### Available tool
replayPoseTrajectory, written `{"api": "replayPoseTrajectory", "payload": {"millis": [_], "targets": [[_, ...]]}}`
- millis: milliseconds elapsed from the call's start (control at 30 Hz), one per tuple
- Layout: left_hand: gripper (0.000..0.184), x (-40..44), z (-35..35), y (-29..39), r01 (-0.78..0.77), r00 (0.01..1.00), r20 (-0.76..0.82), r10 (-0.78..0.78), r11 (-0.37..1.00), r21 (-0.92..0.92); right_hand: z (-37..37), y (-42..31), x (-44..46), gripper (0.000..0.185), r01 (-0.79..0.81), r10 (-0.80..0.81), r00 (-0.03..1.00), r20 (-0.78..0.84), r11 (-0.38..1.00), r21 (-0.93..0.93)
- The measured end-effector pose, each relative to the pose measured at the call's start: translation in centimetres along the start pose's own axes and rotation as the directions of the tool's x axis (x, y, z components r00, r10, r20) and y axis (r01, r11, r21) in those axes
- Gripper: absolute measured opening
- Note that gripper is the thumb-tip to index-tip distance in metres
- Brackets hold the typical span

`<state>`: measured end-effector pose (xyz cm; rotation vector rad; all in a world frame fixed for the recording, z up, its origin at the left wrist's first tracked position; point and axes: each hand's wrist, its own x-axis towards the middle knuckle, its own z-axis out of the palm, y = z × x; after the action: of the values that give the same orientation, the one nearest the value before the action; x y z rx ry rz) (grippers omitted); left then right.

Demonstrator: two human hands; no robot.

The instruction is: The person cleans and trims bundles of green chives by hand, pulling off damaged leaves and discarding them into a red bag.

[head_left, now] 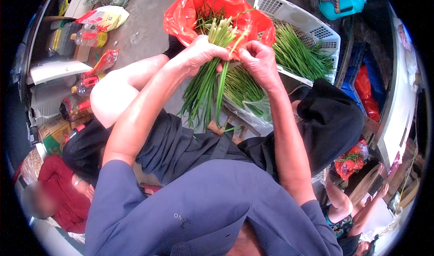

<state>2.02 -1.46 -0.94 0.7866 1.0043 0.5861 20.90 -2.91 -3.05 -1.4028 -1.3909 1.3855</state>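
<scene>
My left hand [203,55] is closed round a bunch of garlic chives [205,89], pale stem ends up and green leaves hanging down over my lap. One yellowish stalk [238,42] stands apart from the bunch, between my hands. Close beside it, my right hand [261,64] has thumb and fingers pinched together; whatever is between the fingertips is too small to make out. Just beyond the hands sits a container lined with a red plastic bag [181,21], with loose green scraps inside. More chives [244,86] lie in clear plastic below my right hand.
A white plastic basket [282,7] at the right holds a pile of chives [300,52]. Bottles [90,38] and packets line the left side. A teal jug [346,4] stands at the back right. Another person in a red sleeve [68,197] sits at lower left; bare legs show at lower right.
</scene>
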Motion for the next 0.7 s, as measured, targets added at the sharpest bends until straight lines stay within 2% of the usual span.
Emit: {"api": "replayPoseTrajectory", "payload": {"millis": [67, 100, 133, 233, 333, 533, 600, 700], "targets": [[0.019, 0.0, -0.5, -0.2, 0.002, 1.000, -0.017, -0.002, 1.000, -0.010, -0.4, 0.7, 0.6, 0.015, 0.011, -0.013, 0.995, -0.095, 1.000, -0.021], [0.019, -0.1, -0.7, -0.2, -0.001, 1.000, -0.019, 0.000, 1.000, -0.012, -0.7, 0.4, 0.8, 0.014, -0.038, 0.040, 0.990, -0.137, 0.999, 0.011], [0.019, -0.1, -0.9, -0.2, 0.003, 1.000, -0.020, -0.003, 1.000, -0.023, -0.9, 0.7, 1.2, 0.014, -0.035, 0.055, 0.984, -0.167, 0.992, 0.122], [0.019, -0.5, -1.2, 0.1, 0.004, 1.000, -0.021, -0.005, 0.998, -0.057, -1.4, 1.0, 2.6, 0.013, -0.003, 0.068, 0.959, -0.276, 0.973, 0.230], [0.018, -0.4, -1.3, 0.2, -0.001, 1.000, -0.002, 0.001, 0.996, -0.089, -1.6, 0.9, 4.5, 0.014, 0.008, 0.112, 0.942, -0.317, 0.935, 0.353], [0.011, -0.9, -1.3, 1.1, -0.015, 1.000, -0.002, 0.015, 0.990, -0.137, -0.9, -1.3, 9.2, 0.018, 0.100, 0.032, 0.949, -0.314, 0.913, 0.396], [0.011, -0.6, -1.4, 0.9, -0.031, 0.999, -0.025, 0.028, 0.988, -0.151, -1.2, -1.7, 8.6, 0.022, 0.061, 0.031, 0.963, -0.268, 0.942, 0.330], [0.012, -0.5, -1.5, 0.8, -0.057, 0.998, -0.047, 0.051, 0.987, -0.148, -1.1, -1.7, 6.3, 0.030, -0.093, 0.109, 0.993, -0.034, 0.946, 0.311]]}}
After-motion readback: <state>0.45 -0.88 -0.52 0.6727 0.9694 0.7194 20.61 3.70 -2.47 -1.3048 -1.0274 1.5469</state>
